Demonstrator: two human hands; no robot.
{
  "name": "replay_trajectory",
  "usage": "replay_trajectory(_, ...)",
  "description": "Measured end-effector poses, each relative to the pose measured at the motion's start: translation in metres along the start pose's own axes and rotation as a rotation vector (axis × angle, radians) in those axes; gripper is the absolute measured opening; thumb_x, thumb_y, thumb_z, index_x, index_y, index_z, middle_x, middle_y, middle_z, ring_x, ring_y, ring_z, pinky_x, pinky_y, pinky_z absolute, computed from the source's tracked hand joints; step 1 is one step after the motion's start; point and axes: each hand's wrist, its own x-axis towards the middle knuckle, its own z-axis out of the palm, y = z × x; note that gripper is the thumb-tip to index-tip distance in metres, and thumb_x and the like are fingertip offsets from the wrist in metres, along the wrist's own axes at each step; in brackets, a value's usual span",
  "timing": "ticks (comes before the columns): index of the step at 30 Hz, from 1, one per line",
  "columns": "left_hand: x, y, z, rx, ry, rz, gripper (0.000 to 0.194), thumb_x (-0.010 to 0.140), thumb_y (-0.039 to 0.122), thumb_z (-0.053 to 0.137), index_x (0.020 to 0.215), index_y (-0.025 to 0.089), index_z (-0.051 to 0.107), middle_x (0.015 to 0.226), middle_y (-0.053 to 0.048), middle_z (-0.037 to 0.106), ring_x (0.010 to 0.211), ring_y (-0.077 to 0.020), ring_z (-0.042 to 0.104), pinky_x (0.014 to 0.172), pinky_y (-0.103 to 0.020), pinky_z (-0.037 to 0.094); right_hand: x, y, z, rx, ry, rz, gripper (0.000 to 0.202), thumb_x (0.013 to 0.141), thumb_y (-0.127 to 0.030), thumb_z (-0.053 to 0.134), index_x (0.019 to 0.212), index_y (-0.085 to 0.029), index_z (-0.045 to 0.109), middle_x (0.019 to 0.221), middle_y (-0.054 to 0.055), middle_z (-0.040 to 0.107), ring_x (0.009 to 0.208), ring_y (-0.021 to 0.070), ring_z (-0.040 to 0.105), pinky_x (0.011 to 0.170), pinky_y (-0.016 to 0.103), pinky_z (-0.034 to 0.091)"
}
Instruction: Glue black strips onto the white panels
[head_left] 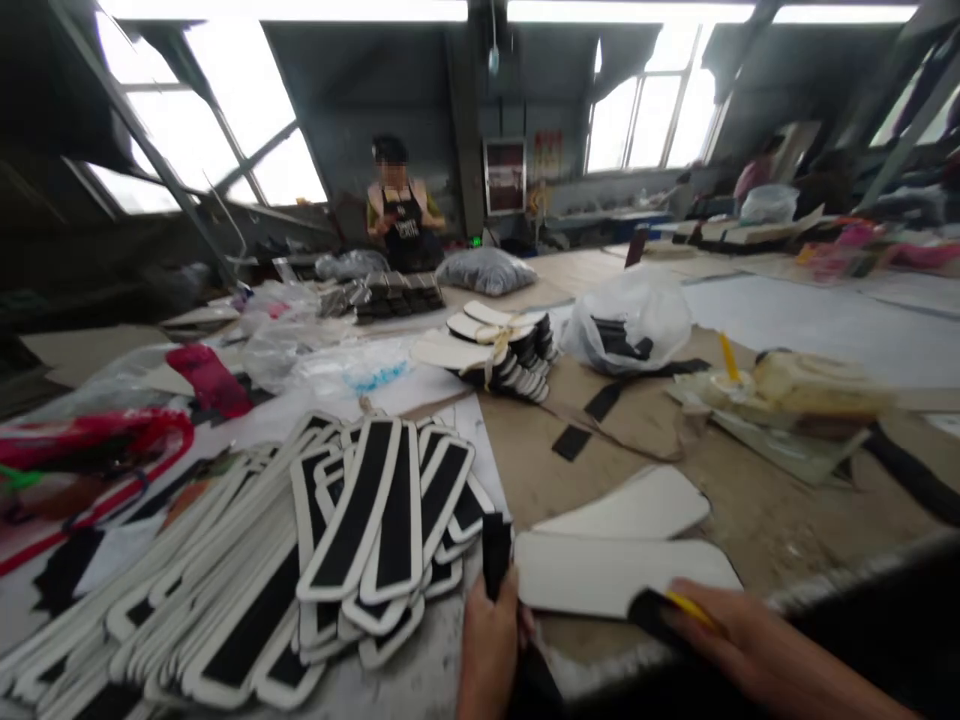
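Observation:
At the front edge of the table, my left hand [491,635] is closed around a black fabric-like strip [496,550], whose folded end sticks up above the fingers. To its right, my right hand [724,635] is also closed, over a slim yellow object [694,608] and a dark strip-like piece [649,612]; what exactly the yellow object is, I cannot make out. Just beyond my hands lie two pale rounded panels, a nearer one [600,575] and a farther one [637,508], partly overlapping. Left of my hands spreads a large pile of white-edged panels with black strips [394,510].
A tied bundle of pale panels [480,345] lies farther back, beside a clear plastic bag [637,315] holding black pieces. On the right rests a yellowish blurred container [814,385]. Pink and red items [210,380] are at left. A person in a dark apron [403,220] stands across the table.

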Motion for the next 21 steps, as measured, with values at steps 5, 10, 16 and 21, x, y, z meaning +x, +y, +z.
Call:
replay_trajectory(5,0.007,-0.013,0.002,-0.074,-0.016,0.001,0.038,0.079,0.047,0.054,0.095,0.013,0.053,0.046,0.002,0.053,0.040,-0.0100,0.041,0.041,-0.021,0.032,0.045,-0.036,0.003,-0.112,-0.176,-0.110,0.028,0.090,-0.038,0.040,0.073,-0.019,0.053,0.072,0.002,0.062,0.064,0.0155,0.053,0.061,0.024,0.035)
replay_trajectory(10,0.004,-0.008,0.001,-0.090,-0.029,0.018,0.036,0.079,0.047,0.053,0.091,0.013,0.053,0.044,0.002,0.052,0.038,-0.0096,0.041,0.039,-0.020,0.030,0.083,-0.064,0.010,-0.217,-0.273,-0.106,0.022,0.087,-0.030,0.046,0.076,-0.017,0.061,0.076,0.006,0.065,0.068,0.0171,0.056,0.060,0.023,0.035)
replay_trajectory(16,0.004,-0.008,0.001,-0.109,-0.052,0.011,0.038,0.078,0.050,0.054,0.089,0.013,0.053,0.044,0.002,0.052,0.037,-0.0091,0.041,0.039,-0.019,0.030,0.112,-0.052,0.029,-0.337,-0.334,-0.039,0.023,0.083,-0.033,0.051,0.088,-0.017,0.066,0.089,0.010,0.068,0.081,0.0224,0.061,0.066,0.026,0.037)
replay_trajectory(21,0.006,-0.008,0.000,-0.126,-0.073,-0.008,0.038,0.078,0.050,0.054,0.090,0.014,0.053,0.044,0.003,0.052,0.037,-0.0086,0.040,0.039,-0.018,0.030,0.119,-0.051,0.034,-0.341,-0.362,-0.018,0.024,0.082,-0.034,0.053,0.090,-0.017,0.067,0.090,0.010,0.068,0.081,0.0221,0.061,0.067,0.026,0.038)
